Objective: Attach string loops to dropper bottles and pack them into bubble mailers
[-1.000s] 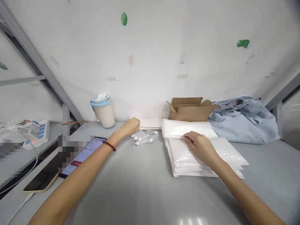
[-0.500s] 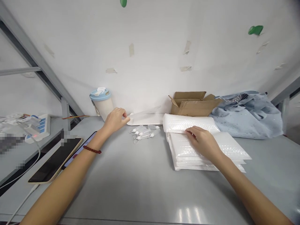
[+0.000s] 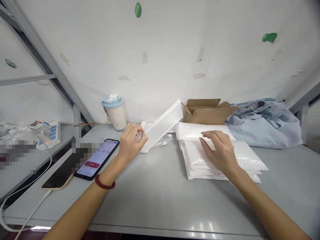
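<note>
My left hand [image 3: 132,140], thumb and fingertips pinched together, grips one end of a long white folded sheet [image 3: 163,123]. The sheet tilts up to the right; whether it is paper or thin card I cannot tell. Partly hidden beneath it are several small clear plastic bottles [image 3: 163,141] with white tips. A stack of white bubble mailers [image 3: 207,160] lies on the right, the top one's flap folded open. Over that flap hovers or rests my right hand [image 3: 220,150], thumb and fingers apart, holding nothing; contact is unclear.
Along the wall stand a blue-lidded cup [image 3: 116,113], an open cardboard box [image 3: 208,115] and a light blue cloth bundle [image 3: 265,125]. Two phones, one dark [image 3: 66,170] and one lit [image 3: 97,160], lie left on the grey table [image 3: 160,196]. A white cable [image 3: 37,210] trails nearby.
My left hand has moved nearer and lifted one end of the white sheet away from the wall, covering the bottles. My right hand's fingers have parted from the mailer's flap. The camera view has shifted slightly.
</note>
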A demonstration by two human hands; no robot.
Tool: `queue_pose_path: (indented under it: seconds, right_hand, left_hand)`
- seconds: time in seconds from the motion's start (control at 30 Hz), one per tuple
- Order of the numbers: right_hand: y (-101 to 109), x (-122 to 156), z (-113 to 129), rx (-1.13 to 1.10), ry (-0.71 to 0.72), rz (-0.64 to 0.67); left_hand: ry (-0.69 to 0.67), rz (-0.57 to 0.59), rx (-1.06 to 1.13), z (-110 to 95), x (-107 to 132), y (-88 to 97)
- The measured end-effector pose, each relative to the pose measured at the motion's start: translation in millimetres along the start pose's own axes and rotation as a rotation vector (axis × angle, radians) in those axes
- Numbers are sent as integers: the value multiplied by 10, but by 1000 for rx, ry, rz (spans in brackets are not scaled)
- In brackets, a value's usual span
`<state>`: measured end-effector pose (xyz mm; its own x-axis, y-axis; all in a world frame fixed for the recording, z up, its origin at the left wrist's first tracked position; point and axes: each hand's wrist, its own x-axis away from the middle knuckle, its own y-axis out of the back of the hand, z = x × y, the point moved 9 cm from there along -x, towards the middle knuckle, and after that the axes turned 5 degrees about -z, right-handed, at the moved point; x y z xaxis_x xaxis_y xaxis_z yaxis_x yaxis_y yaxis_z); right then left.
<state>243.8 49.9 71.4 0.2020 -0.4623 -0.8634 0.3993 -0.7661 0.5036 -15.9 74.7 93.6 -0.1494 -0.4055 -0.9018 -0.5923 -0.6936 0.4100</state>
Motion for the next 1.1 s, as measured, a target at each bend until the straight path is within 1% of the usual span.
queue_pose_path:
  seconds: [0.07, 0.13, 0.2, 0.23, 0.27, 0.33, 0.4, 0.43, 0.47, 0.5, 0.53, 0.57, 0.6, 0.63, 0.67, 0.7, 0.73, 0.77, 0.8, 0.83, 0.87, 0.9, 1.0, 1.1]
  right_hand:
    - [133, -4, 257, 30, 138, -101]
    - [241, 20, 502, 76, 239, -167]
    - [356, 80, 756, 141, 359, -251]
    - [383, 117, 872, 172, 425, -268]
    - [387, 148, 962, 185, 478, -260]
    - [304, 185, 1052, 172, 537, -147]
    - [206, 197, 1026, 113, 520, -32]
    - [167, 197, 989, 83, 500, 3]
    - [141, 197, 949, 59, 483, 20]
    - [125, 195, 909, 47, 469, 24]
    - [115, 190, 870, 48, 455, 21]
    - [112, 182, 834, 56, 439, 16]
    - [118, 170, 804, 61, 420, 10]
    - [133, 155, 782, 62, 397, 1]
    - [158, 140, 771, 60, 376, -12]
    - [185, 127, 774, 55, 360, -23]
    - [209, 117, 787, 50, 350, -31]
    - [228, 111, 809, 46, 346, -35]
    - [235, 110, 833, 48, 344, -30]
    - [225, 112, 855, 55, 343, -13]
    - [199, 121, 876, 63, 344, 17]
    - [159, 134, 893, 72, 346, 57]
    - [4, 197, 930, 69, 344, 214]
    - [-117, 263, 960, 33, 314, 375]
  left_hand:
    - [-153, -27, 8, -225, 55, 12]
    - [-351, -41, -6, -497, 147, 21]
    - [-550, -19, -11, -784, 276, 17]
    - [-635, 18, -1, -916, 347, 1]
    - [-683, 55, 21, -1021, 404, -8]
    - [-724, 115, 84, -1177, 489, -13]
    - [-720, 153, 150, -1256, 540, -22]
    - [-693, 164, 181, -1255, 543, -32]
    - [-638, 175, 208, -1217, 525, -50]
    - [-544, 175, 230, -1133, 480, -68]
    - [-406, 168, 247, -998, 414, -87]
    - [-220, 173, 263, -808, 347, -120]
    - [9, 191, 285, -574, 304, -166]
    - [262, 229, 321, -328, 311, -227]
    - [517, 284, 381, -112, 374, -302]
    - [749, 358, 469, 32, 476, -389]
    - [935, 446, 593, 85, 583, -483]
    - [1065, 533, 741, 57, 666, -568]
    - [1142, 612, 892, -21, 715, -633]
    - [1178, 680, 1025, -120, 738, -677]
    - [1190, 726, 1125, -207, 745, -700]
    - [1193, 748, 1183, -267, 746, -709]
    - [1192, 703, 1185, -290, 739, -703]
    - [1149, 681, 1166, -289, 721, -702]
